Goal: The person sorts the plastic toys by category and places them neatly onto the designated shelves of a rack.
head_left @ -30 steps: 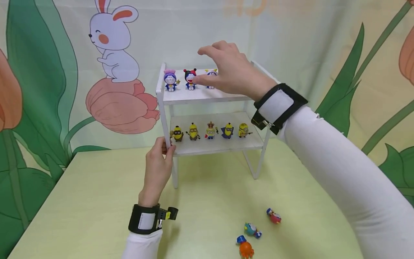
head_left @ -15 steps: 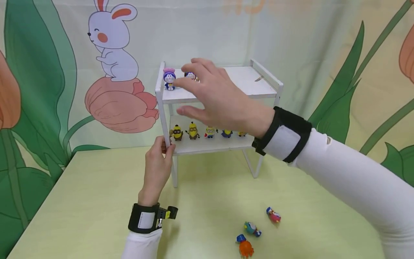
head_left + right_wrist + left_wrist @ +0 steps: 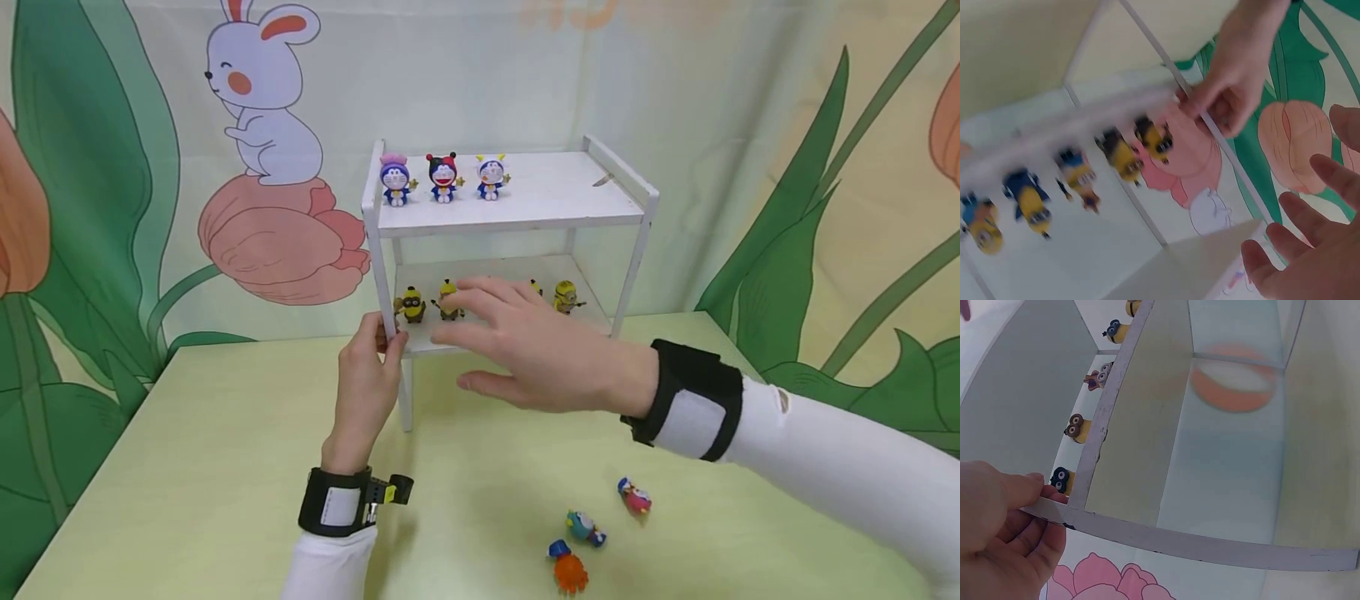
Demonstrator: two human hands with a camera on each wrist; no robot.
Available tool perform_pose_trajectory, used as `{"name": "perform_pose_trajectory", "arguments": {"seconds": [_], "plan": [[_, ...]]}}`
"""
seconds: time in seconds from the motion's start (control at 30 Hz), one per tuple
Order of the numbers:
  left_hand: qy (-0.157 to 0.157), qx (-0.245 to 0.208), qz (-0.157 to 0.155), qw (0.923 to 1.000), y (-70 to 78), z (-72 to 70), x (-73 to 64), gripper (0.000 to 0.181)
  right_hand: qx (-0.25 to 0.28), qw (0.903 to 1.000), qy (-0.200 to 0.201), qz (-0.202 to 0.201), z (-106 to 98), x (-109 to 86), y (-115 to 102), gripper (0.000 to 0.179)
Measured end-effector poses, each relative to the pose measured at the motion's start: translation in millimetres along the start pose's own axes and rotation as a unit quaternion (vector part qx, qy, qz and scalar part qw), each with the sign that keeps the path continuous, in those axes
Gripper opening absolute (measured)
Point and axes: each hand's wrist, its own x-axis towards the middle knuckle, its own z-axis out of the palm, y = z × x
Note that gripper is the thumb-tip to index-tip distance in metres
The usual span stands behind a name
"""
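My left hand [image 3: 363, 379] grips the left front leg of a white two-tier shelf [image 3: 562, 218], at the height of the lower board. In the left wrist view, thumb and fingers close round that leg [image 3: 1141, 534]. My right hand [image 3: 536, 354], fingers spread and holding nothing, hovers before the lower board. It hides part of a row of yellow Minion figurines [image 3: 412, 307]. Three blue-and-white cat figurines stand on the upper board: one with a pink hat [image 3: 395, 182], one with a red-black hood [image 3: 443, 179], one with yellow horns [image 3: 491, 179].
On the yellow-green table [image 3: 225, 467], three small toys lie front right: a pink-red one [image 3: 636, 497], a teal one [image 3: 583, 527] and an orange one with a blue hat [image 3: 570, 573]. A printed cloth backdrop [image 3: 480, 75] hangs behind the shelf.
My right hand has come down from the upper board to in front of the lower one, uncovering the cat figurines. The left hand keeps its grip on the leg.
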Motion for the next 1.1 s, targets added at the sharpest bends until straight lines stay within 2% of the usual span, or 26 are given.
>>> {"name": "perform_pose_trajectory", "arguments": {"seconds": [0.27, 0.5, 0.8, 1.1], "plan": [[0.001, 0.000, -0.004, 1.0000, 1.6, 0.0, 2.5, 0.021, 0.024, 0.9973, -0.070, 0.001, 47.4, -46.0, -4.7, 0.042], [0.001, 0.000, -0.007, 1.0000, 0.7, -0.4, 2.2, 0.020, 0.046, 0.9896, -0.136, 0.008, 85.5, -81.5, -9.0, 0.038], [-0.002, 0.005, -0.014, 0.9999, -1.2, 0.3, 0.3, 0.022, 0.092, 0.9814, -0.168, 0.012, 116.6, -110.7, -9.4, 0.032], [0.001, 0.008, -0.009, 0.9999, -0.4, -0.3, -0.1, 0.022, 0.111, 0.9766, -0.183, 0.025, 141.1, -131.2, -8.5, 0.027]]}}
